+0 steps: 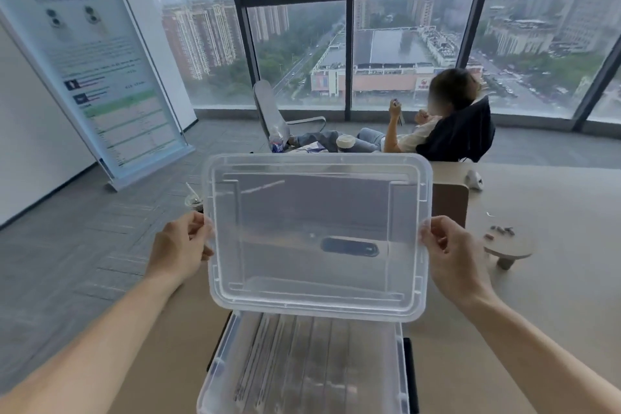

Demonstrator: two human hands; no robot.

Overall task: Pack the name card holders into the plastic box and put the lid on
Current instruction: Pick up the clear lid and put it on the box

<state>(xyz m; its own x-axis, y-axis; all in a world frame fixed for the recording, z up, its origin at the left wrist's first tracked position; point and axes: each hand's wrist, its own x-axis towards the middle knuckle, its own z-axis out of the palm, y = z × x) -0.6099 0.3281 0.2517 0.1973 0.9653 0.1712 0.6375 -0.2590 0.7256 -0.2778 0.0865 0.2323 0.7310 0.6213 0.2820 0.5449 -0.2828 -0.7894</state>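
Observation:
I hold a clear plastic lid (316, 235) up in front of me, tilted so that I look through it. My left hand (181, 247) grips its left edge and my right hand (450, 254) grips its right edge. Below the lid, at the bottom of the view, the clear plastic box (215, 376) stands open on the beige table. Several transparent name card holders (302, 363) stand packed in rows inside it. The lid's lower edge hangs a little above the box's far rim.
The beige table (537, 312) carries a small round stand (509, 247) with little parts on it at the right and a white object (474, 180) further back. A drink cup (194, 202) stands at the left. A person sits in a chair (460, 134) by the window.

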